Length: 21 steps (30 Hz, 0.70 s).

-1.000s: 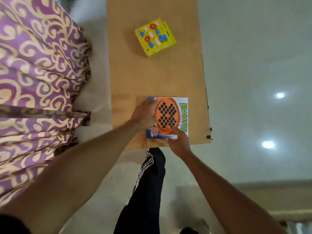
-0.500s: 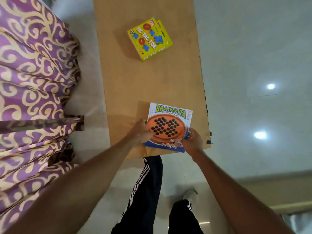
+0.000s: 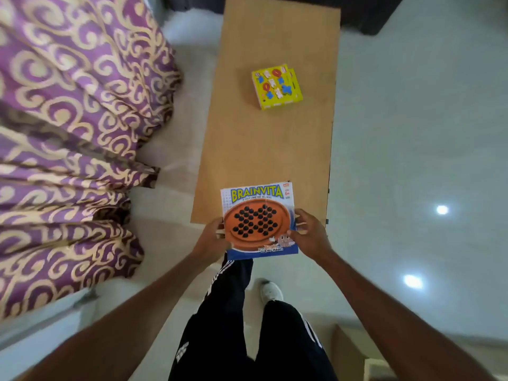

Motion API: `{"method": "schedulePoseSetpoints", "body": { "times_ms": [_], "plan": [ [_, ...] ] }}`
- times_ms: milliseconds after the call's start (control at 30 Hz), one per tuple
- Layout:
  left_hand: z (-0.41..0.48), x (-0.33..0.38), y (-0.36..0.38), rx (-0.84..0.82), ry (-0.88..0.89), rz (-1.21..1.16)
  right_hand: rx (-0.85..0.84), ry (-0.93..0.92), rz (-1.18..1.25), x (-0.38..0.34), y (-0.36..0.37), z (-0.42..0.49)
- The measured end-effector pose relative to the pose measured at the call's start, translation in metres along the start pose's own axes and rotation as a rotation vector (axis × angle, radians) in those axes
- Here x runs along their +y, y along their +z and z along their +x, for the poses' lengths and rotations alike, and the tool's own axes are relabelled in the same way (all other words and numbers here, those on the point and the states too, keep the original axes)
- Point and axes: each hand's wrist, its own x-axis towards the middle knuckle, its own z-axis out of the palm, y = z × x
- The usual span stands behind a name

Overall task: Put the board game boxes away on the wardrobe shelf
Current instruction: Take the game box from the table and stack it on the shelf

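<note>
**Brainvita box clasped at both edges**

The flat, square Brainvita box (image 3: 258,220) is glossy card printed with a round orange peg board. It sits at the near end of the plain wooden table (image 3: 269,149), its lower part jutting past the table's edge. The left hand (image 3: 213,237) grips its left edge, fingers curled round the card; the right hand (image 3: 310,235) clasps the right edge likewise. Whether the box rests on the wood, I cannot tell. Further along lies a smaller, thicker yellow box (image 3: 276,86), well apart. A purple bedspread (image 3: 68,133) with gold swirls hangs in folds to the left.
</note>
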Motion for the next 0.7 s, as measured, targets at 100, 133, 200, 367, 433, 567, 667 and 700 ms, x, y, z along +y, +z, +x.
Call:
{"method": "schedulePoseSetpoints", "body": {
  "times_ms": [100,133,200,367,433,567,667,700],
  "plan": [
    [-0.081,-0.013,0.006,0.124,0.056,-0.134,-0.085,-0.130,-0.077,-0.016,-0.011,-0.047],
    [-0.100,-0.023,0.008,0.161,0.072,-0.170,-0.105,-0.166,-0.102,-0.021,-0.013,-0.058],
    [-0.147,-0.051,0.017,0.285,0.070,-0.247,-0.154,-0.268,-0.174,-0.029,-0.012,-0.092],
    [-0.248,-0.115,0.049,0.625,0.028,-0.377,-0.295,-0.487,-0.303,-0.046,0.001,-0.160],
    [-0.295,-0.145,0.063,0.768,0.013,-0.455,-0.377,-0.590,-0.353,-0.052,0.020,-0.194],
    [-0.359,-0.195,0.082,0.923,0.029,-0.555,-0.468,-0.744,-0.482,-0.059,0.059,-0.243],
    [-0.403,-0.245,0.092,1.042,0.015,-0.596,-0.563,-0.839,-0.601,-0.066,0.095,-0.289],
    [-0.416,-0.262,0.096,1.073,0.002,-0.613,-0.598,-0.875,-0.620,-0.066,0.107,-0.304]
  ]
}}
